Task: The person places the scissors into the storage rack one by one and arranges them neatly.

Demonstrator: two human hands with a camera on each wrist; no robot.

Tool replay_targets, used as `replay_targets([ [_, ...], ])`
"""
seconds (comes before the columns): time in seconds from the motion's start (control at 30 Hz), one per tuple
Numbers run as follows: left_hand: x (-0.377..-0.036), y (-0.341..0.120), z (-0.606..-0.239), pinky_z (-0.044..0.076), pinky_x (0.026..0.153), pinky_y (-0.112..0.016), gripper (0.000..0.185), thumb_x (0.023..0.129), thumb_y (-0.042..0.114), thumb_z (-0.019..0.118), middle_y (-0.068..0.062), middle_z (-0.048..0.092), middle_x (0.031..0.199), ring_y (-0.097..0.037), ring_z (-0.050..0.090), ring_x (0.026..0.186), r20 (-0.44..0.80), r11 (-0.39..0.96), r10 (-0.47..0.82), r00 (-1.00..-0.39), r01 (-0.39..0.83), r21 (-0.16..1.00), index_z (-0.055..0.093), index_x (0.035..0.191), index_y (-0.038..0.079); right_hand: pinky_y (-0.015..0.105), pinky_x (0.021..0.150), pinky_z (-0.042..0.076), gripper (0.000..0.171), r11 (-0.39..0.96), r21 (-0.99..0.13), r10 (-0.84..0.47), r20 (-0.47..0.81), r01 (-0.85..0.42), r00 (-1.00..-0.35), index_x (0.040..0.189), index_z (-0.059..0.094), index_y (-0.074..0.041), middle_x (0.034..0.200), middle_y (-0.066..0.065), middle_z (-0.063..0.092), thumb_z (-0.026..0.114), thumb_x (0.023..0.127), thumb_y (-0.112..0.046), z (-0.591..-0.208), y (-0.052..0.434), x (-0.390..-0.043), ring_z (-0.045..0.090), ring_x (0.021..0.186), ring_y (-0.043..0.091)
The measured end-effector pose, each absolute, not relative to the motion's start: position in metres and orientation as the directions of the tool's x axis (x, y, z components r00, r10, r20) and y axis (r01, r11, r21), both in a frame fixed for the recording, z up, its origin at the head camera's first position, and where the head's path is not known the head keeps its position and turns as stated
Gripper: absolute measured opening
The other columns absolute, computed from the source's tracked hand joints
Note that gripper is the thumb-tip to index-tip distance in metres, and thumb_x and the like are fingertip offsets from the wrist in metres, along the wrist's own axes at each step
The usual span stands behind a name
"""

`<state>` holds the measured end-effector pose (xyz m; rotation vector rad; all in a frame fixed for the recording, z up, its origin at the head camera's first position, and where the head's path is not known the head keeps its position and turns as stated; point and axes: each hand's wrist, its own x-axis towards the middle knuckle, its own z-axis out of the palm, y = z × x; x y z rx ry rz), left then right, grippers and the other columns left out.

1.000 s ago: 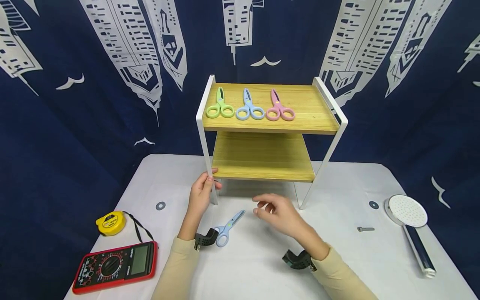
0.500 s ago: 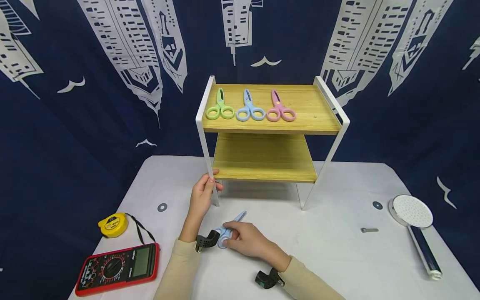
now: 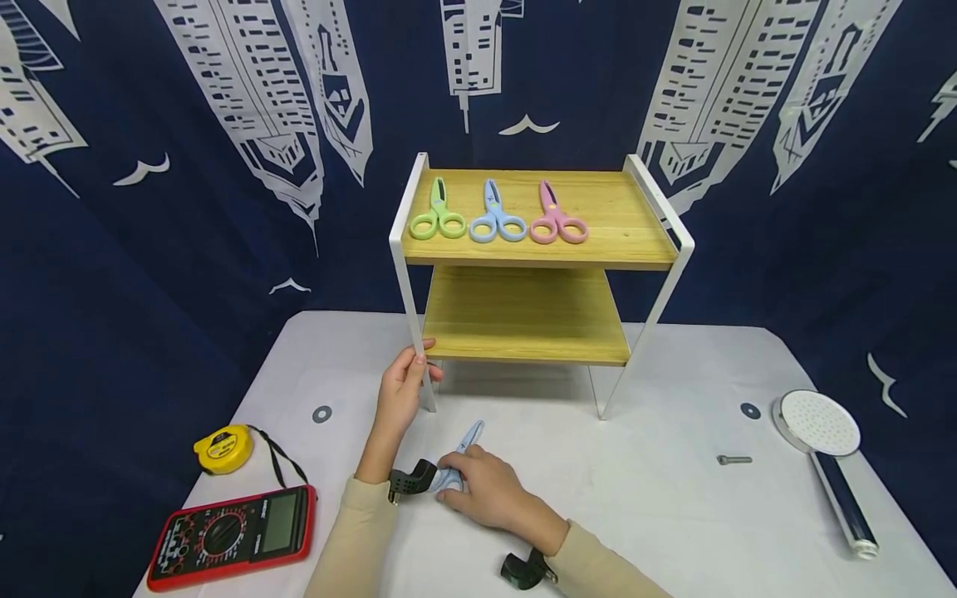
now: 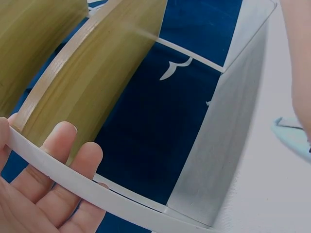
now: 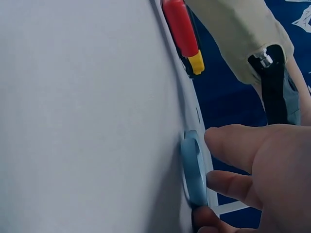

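A two-tier wooden shelf (image 3: 523, 347) with white metal sides stands on the table. My left hand (image 3: 399, 394) grips its front left upright; in the left wrist view several fingers (image 4: 87, 158) curl past the white bar (image 4: 73, 182). Green scissors (image 3: 438, 218), blue scissors (image 3: 492, 218) and pink scissors (image 3: 552, 220) lie in a row on the top tier. On the table before the shelf is another pair of blue scissors (image 3: 469, 437), blades pointing away. My right hand (image 3: 489, 490) pinches its handles (image 5: 193, 167), partly hiding them.
To the left lie a yellow tape measure (image 3: 224, 449), a red multimeter (image 3: 232, 536) and a grey washer (image 3: 321, 414). At the right are a dark washer (image 3: 750, 410), a bolt (image 3: 734, 459) and a shower head (image 3: 818, 423). A dark blue printed curtain (image 3: 187, 249) hangs behind.
My right hand has come down and left from in front of the shelf to the blue scissors on the table, which have turned slightly. The left hand keeps its grip on the upright.
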<state>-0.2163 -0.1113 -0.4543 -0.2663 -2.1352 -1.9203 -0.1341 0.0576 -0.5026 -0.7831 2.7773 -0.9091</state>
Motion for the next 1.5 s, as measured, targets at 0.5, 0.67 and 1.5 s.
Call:
replay_targets([
  [0.5, -0.214, -0.112, -0.459, 0.043, 0.080, -0.029, 0.033, 0.109, 0.013, 0.043, -0.033, 0.069, 0.088, -0.002, 0.064, 0.080, 0.291, 0.104, -0.037, -0.956, 0.286, 0.953, 0.062, 0.133, 0.000, 0.020, 0.059, 0.032, 0.018, 0.705, -0.519, -0.523, 0.079, -0.483, -0.848, 0.082, 0.061, -0.022, 0.085, -0.007, 0.051, 0.079, 0.083, -0.021, -0.499, 0.060, -0.117, 0.039, 0.071, 0.004],
  [0.67, -0.213, -0.112, -0.460, 0.044, 0.081, -0.030, 0.032, 0.109, 0.012, 0.043, -0.033, 0.069, 0.087, -0.003, 0.064, 0.081, 0.294, 0.093, -0.038, -0.955, 0.289, 0.953, 0.062, 0.132, -0.002, 0.021, 0.058, 0.034, 0.017, 0.711, -0.520, -0.525, 0.056, -0.473, -0.850, 0.078, 0.061, -0.023, 0.083, -0.006, 0.052, 0.077, 0.080, -0.019, -0.497, 0.061, -0.117, 0.040, 0.071, 0.004],
  [1.5, -0.215, -0.111, -0.455, 0.044, 0.085, -0.031, 0.034, 0.110, 0.015, 0.043, -0.032, 0.068, 0.088, -0.006, 0.063, 0.084, 0.308, 0.093, -0.034, -0.951, 0.304, 0.948, 0.062, 0.133, 0.000, 0.021, 0.054, 0.029, 0.026, 0.640, -0.684, -0.553, -0.093, -0.351, -0.828, 0.089, 0.060, -0.016, 0.069, -0.008, 0.047, 0.073, 0.070, -0.003, -0.487, 0.076, -0.133, 0.037, 0.060, 0.006],
])
